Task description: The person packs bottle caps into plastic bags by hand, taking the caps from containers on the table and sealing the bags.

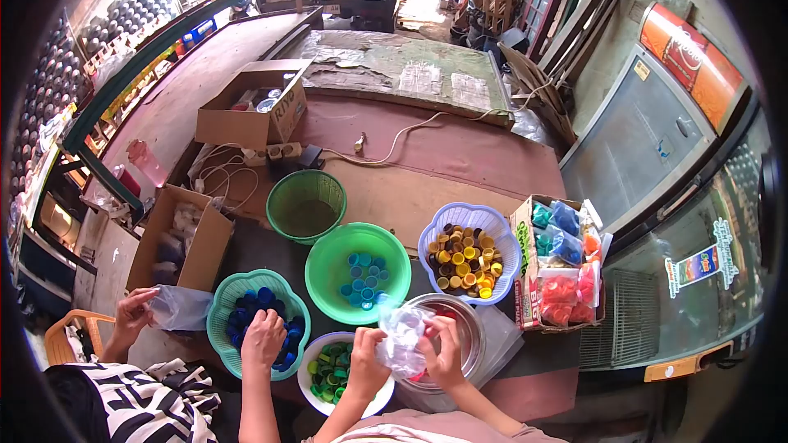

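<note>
Two hands, left hand [368, 361] and right hand [442, 354], pinch a crumpled plastic bag [400, 341], fingers [446, 331] nearly closed; gentle, even tension should spare the thin film.

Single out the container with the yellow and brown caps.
The lavender scalloped basket, beyond the metal bowl and right of the bright green basin. The basin holds light blue caps, the turquoise basket dark blue ones, the white bowl green ones.

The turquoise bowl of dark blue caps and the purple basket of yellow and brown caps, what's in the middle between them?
In the head view, the bright green basin, with light blue caps inside, sits between them.
</note>
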### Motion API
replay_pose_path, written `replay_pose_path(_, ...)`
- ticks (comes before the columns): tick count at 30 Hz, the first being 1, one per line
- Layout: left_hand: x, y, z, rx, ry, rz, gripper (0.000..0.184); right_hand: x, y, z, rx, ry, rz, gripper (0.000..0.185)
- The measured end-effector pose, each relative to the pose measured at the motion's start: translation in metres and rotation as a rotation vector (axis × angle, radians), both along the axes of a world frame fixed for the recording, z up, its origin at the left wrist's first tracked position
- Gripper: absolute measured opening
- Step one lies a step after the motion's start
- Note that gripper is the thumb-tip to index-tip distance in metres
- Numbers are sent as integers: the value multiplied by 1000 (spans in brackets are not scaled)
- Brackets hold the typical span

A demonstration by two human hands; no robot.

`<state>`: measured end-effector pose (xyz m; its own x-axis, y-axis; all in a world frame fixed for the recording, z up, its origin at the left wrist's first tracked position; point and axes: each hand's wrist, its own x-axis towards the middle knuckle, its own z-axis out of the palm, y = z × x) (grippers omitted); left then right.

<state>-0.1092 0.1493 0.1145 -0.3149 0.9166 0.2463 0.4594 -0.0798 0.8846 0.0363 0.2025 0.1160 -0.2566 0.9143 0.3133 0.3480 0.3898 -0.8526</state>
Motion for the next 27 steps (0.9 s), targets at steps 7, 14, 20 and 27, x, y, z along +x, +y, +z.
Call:
replay_pose_path(7,-1,6,7,77,21,119,38,-9,-24,11,158,-128,119,49)
replay_pose_path(14,9,2,5,29,4,-16,44,-2,-11,14,196,-58,-27,29)
replay_pose_path(20,11,2,1,-50,-109,-103,51,2,-13,10,104,28,-81,26)
replay_pose_path(27,3,34,10,61,-112,-33,42,-20,22,17,243,-97,-16,55)
